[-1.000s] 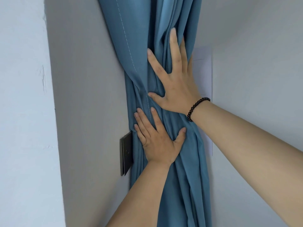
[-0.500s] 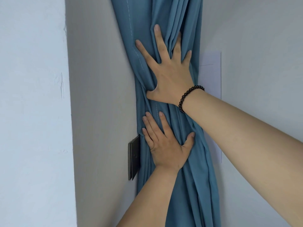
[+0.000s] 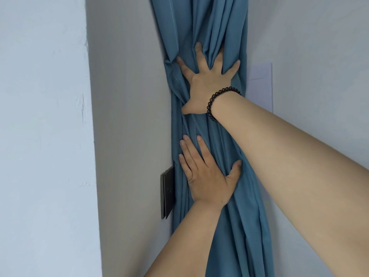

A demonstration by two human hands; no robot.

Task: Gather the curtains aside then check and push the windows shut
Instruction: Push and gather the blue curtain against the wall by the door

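Note:
A blue curtain [image 3: 219,27] hangs bunched into a narrow bundle in the corner between two pale walls. My right hand [image 3: 207,84], with a dark bead bracelet on the wrist, presses flat on the upper part of the bundle, fingers spread and fingertips sunk into the folds. My left hand [image 3: 205,176] lies flat on the curtain lower down, fingers pointing up and thumb out to the right. Neither hand closes around the cloth. No window is in view.
A dark switch plate [image 3: 168,192] is fixed to the left wall, touching the curtain's left edge beside my left hand. A pale paper sheet [image 3: 261,84] is stuck on the right wall behind the curtain. A wall edge [image 3: 89,136] juts out on the left.
My right hand has slid higher up the curtain, away from my left hand, and its fingers have spread and sunk into the folds. The left hand stays pressed in place.

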